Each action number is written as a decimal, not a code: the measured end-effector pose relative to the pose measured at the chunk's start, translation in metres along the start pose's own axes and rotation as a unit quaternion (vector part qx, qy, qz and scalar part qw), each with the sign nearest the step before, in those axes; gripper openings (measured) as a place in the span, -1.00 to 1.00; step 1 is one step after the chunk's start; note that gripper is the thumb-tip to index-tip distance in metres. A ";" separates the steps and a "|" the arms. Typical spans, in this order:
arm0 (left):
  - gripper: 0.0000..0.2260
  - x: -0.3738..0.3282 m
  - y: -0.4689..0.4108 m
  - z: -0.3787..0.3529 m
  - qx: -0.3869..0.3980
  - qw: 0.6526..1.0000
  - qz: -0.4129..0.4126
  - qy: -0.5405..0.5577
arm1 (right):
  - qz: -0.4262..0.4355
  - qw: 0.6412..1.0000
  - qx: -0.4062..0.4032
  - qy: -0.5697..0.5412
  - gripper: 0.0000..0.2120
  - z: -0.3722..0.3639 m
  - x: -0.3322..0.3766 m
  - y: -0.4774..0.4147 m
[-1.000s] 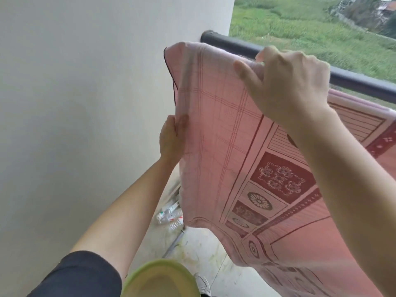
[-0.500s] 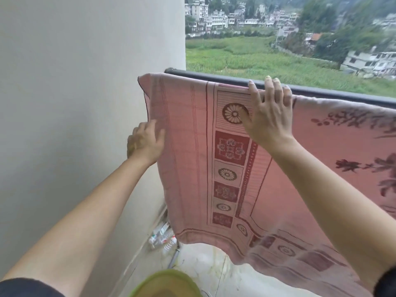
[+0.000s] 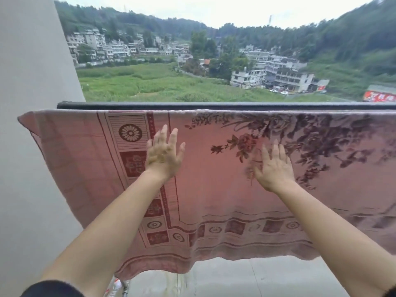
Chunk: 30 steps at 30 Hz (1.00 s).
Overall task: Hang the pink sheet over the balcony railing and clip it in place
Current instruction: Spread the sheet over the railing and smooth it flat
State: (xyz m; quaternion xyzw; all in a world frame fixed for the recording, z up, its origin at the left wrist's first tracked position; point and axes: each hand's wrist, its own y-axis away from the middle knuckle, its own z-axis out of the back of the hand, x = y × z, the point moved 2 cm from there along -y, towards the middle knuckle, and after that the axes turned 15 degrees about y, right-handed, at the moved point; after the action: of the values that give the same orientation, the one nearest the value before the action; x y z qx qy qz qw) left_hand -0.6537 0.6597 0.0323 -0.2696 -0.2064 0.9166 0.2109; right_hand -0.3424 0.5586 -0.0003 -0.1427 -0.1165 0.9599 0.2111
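Both grips gone from a second ago: left hand [image 3: 164,154] and right hand [image 3: 275,168] now spread flat, fingers open, pressed on or just off the cloth at frame centre, holding nothing. Pink sheet [image 3: 214,189] now draped over the railing [image 3: 192,105] across the frame's middle, left corner reaching the wall [image 3: 27,146]. Hanging apparently finished; no clips visible, clipping not yet done.
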 end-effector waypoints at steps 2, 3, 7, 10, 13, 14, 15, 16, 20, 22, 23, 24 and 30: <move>-0.46 -0.045 -0.010 -0.016 -0.002 0.999 -0.043 -0.006 | -0.015 1.000 -0.017 -0.007 -0.25 0.001 -0.041 0.009; -0.46 -0.067 -0.014 -0.025 -0.008 0.998 -0.063 -0.003 | -0.017 0.999 -0.040 -0.008 -0.25 0.000 -0.060 0.015; -0.43 -0.181 -0.023 -0.070 -0.034 0.990 -0.131 0.038 | -0.046 0.991 -0.122 0.004 -0.27 -0.006 -0.161 0.043; -0.39 -0.289 -0.018 -0.118 -0.029 0.979 -0.192 0.058 | -0.099 0.985 -0.136 0.027 -0.22 -0.026 -0.254 0.067; -0.38 -0.378 -0.010 -0.161 -0.007 0.973 -0.220 0.071 | -0.129 0.981 -0.135 0.044 -0.17 -0.047 -0.332 0.088; -0.37 -0.421 -0.005 -0.181 0.004 0.970 -0.229 0.083 | -0.152 0.980 -0.123 0.045 -0.16 -0.054 -0.372 0.097; -0.37 -0.461 -0.001 -0.200 0.016 0.966 -0.240 0.091 | -0.168 0.977 -0.120 0.054 -0.14 -0.063 -0.411 0.104; -0.37 -0.502 0.002 -0.220 0.029 0.962 -0.250 0.101 | -0.187 0.974 -0.115 0.060 -0.12 -0.069 -0.449 0.113; -0.36 -0.636 0.009 -0.283 0.063 0.948 -0.281 0.132 | -0.246 0.963 -0.096 0.063 -0.13 -0.087 -0.580 0.134; -0.36 -0.690 0.014 -0.309 0.079 0.939 -0.302 0.141 | -0.278 0.955 -0.082 0.061 -0.14 -0.098 -0.635 0.142; -0.36 -0.714 0.016 -0.321 0.085 0.935 -0.312 0.147 | -0.288 0.952 -0.081 0.061 -0.14 -0.105 -0.659 0.145; -0.36 -0.737 0.017 -0.334 0.088 0.930 -0.321 0.153 | -0.296 0.950 -0.079 0.062 -0.14 -0.111 -0.681 0.147; -0.37 -0.857 0.008 -0.427 0.103 0.905 -0.369 0.184 | -0.340 0.936 -0.061 0.060 -0.15 -0.162 -0.799 0.134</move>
State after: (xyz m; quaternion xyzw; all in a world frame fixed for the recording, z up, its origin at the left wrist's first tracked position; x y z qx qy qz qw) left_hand 0.2482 0.3397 0.0490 -0.3151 -0.1528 0.7238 0.5946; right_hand 0.3559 0.1162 -0.0099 -0.1642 -0.2036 0.8114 0.5227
